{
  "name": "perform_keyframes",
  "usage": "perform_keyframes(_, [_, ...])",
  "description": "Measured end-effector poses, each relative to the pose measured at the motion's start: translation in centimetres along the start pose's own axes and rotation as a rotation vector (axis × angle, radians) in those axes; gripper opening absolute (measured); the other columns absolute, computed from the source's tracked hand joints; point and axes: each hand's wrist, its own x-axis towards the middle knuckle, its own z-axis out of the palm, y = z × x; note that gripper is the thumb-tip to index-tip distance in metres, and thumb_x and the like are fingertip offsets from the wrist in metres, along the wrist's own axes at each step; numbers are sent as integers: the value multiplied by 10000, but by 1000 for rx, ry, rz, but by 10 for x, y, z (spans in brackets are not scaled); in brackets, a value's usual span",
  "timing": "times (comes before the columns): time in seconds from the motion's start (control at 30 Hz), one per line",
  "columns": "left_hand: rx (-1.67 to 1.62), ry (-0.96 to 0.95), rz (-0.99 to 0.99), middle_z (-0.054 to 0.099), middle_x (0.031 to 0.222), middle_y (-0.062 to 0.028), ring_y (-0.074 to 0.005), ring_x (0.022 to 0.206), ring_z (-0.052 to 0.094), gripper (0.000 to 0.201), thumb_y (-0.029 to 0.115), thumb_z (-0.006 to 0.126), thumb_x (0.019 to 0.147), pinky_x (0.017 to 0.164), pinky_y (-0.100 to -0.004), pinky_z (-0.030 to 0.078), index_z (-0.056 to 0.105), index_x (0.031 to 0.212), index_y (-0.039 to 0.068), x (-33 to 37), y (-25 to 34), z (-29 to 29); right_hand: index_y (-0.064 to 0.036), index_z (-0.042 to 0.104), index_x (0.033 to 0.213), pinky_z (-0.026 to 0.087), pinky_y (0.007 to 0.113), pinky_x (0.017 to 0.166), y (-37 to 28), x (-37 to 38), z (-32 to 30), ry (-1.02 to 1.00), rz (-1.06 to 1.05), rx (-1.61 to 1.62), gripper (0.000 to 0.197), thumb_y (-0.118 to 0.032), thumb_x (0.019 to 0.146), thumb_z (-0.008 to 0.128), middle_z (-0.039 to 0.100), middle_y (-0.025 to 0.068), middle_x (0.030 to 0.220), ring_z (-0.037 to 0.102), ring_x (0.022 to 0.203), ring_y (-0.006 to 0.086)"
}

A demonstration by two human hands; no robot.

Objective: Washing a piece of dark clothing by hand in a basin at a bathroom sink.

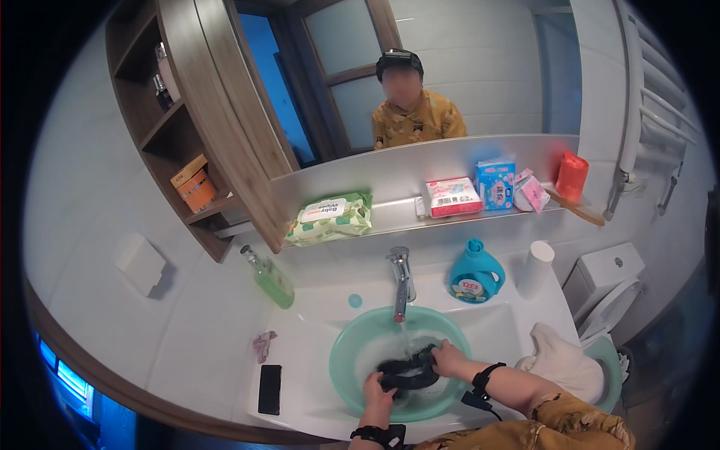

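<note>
In the head view, a dark cloth (409, 370) lies in a round mint-green basin (338, 349), in cloudy, sudsy water. The left hand (377, 397) reaches in over the near side of the basin, its fingers pinching the left end of the dark cloth. The right hand (451, 361) comes in from the right, its fingers pinching the other end, so the cloth is held bunched between the two. Each wrist wears a black band. A chrome faucet (401, 277) stands behind the basin, and a thin stream runs from its spout into the water near the dark cloth.

The basin sits in the sink recess of a white bench (304, 405). Left of it on the bench are a black phone (270, 390), a small crumpled pink cloth (264, 346) and, farther back, a green pump bottle (273, 283). Behind the basin to the right stand a blue handled bottle (475, 274) and a white cylinder (535, 268). A white cloth (561, 364) is heaped at the right end, beside a second green tub (614, 373).

Above, a ledge (396, 213) under the mirror (487, 75) carries a green pack of wipes (330, 219), a red-and-white pack (454, 198), a blue pack (496, 185), a pink-and-white packet (531, 194) and a red package (572, 177). The mirror reflects a person in a yellow patterned top.
</note>
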Motion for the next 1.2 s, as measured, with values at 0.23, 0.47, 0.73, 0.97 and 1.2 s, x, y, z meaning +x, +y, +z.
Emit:
perform_keyframes(0.23, [124, -19, -226, 449, 1225, -129, -366, 1193, 355, 385, 207, 537, 836, 913, -683, 254, 452, 1188, 78, -14, 19, 16, -101, 369, 1368, 335, 619, 953, -31, 9, 63, -450, -200, -480, 542, -244, 864, 511, 41, 212, 1473, 66, 1290, 562])
perform_keyframes(0.47, [150, -140, -349, 411, 1317, -119, -379, 1251, 315, 450, 341, 469, 878, 916, -705, 219, 432, 1258, 104, -8, 8, -2, -66, 606, 1079, 445, 474, 843, -42, 14, 20, -424, -211, -178, 376, -244, 748, 609, 475, 219, 1181, 439, 1102, 420])
perform_keyframes(0.73, [-163, -306, -398, 494, 1245, -133, -362, 1161, 453, 538, 470, 391, 880, 960, -565, 340, 442, 1253, 86, -56, 21, 27, -37, 558, 1035, 429, 392, 847, -55, -3, -4, -77, -660, 299, 410, -191, 664, 639, 540, 172, 1025, 517, 981, 351])
perform_keyframes(0.97, [-78, -206, -278, 602, 1058, -146, -324, 1005, 571, 402, 375, 451, 854, 912, -477, 431, 558, 1095, 72, -30, 11, 5, -108, 436, 1280, 404, 447, 908, -72, -56, -81, -29, -628, -335, 641, -245, 704, 679, 480, 153, 1235, 486, 1122, 321])
perform_keyframes(1.2, [-61, -208, -287, 620, 1034, -150, -318, 972, 596, 337, 266, 479, 853, 891, -506, 443, 562, 1071, 23, -35, 26, -7, -184, 497, 1250, 123, 660, 1008, -32, -42, -66, 104, -559, -993, 540, -477, 803, 572, 573, 122, 1168, 440, 1210, 273])
